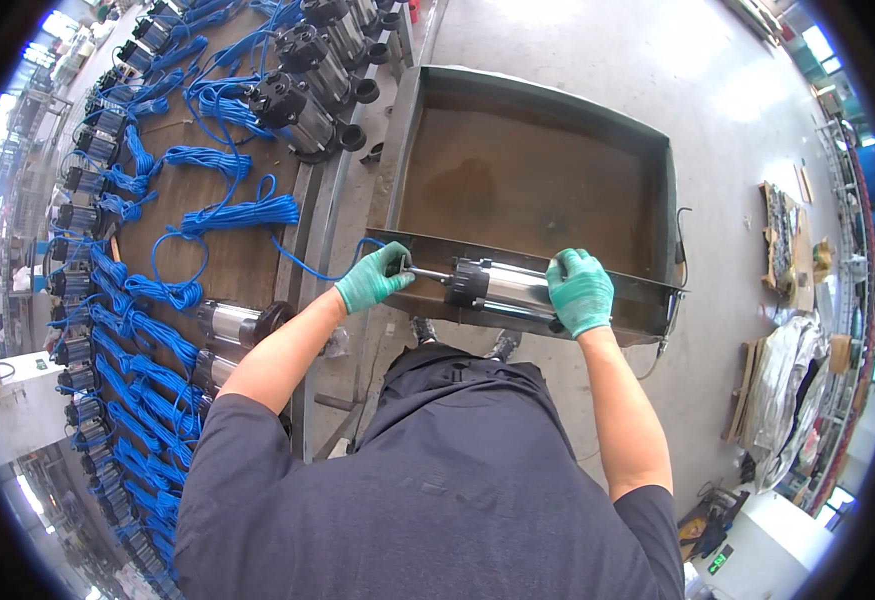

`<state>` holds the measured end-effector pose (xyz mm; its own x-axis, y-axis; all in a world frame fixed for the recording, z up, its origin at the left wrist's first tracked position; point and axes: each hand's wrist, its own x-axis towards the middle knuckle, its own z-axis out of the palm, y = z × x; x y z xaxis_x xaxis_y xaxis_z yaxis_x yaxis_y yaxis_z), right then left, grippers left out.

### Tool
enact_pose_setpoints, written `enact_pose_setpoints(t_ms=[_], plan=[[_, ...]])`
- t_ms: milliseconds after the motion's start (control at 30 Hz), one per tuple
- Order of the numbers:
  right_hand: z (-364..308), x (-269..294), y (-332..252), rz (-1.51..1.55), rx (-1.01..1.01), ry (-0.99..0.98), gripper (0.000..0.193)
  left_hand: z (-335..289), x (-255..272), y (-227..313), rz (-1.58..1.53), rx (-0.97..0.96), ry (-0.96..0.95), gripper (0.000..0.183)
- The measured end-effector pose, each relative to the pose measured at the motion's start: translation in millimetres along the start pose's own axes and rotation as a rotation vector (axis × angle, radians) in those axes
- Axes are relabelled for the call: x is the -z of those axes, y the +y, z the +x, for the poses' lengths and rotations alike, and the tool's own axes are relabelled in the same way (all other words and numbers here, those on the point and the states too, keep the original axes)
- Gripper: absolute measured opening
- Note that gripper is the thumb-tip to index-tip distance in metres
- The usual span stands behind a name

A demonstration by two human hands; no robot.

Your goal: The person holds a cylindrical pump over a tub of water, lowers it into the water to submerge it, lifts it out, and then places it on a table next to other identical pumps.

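A cylindrical steel pump (512,285) with a black end lies on its side across the near edge of a metal tank. My left hand (372,278), in a green glove, is closed on the crossbar of a T-handle wrench (427,272). The wrench's thin metal shaft reaches to the pump's black left end. A blue cable (309,268) runs from the left to near this hand. My right hand (581,291), also in a green glove, grips the pump's right end from above. Its fingertips are partly hidden.
The rectangular tank (669,200) holds brownish water beyond the pump. At left, a long bench (147,245) carries several coiled blue cables (242,213) and pumps. Upright steel pumps (302,115) line its far right side. Pallets with wrapped material (782,380) stand on the floor at right.
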<state>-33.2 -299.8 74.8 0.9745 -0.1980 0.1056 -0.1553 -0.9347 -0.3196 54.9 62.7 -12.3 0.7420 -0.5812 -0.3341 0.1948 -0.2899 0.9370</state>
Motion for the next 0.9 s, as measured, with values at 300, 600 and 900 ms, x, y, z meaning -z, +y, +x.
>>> enact_pose_setpoints(t_ms=[300,600,900], plan=[[0,3,-1,-0.021,0.01,-0.006,0.016,25,24,53,0.64,0.29,-0.407,0.046],[0,1,-1,-0.013,0.01,0.003,0.015,4,5,36,1.065,-0.131,0.0,0.027],[-3,7,1,-0.025,-0.018,-0.014,0.018,13,0,31,1.203,-0.351,-0.05,0.016]])
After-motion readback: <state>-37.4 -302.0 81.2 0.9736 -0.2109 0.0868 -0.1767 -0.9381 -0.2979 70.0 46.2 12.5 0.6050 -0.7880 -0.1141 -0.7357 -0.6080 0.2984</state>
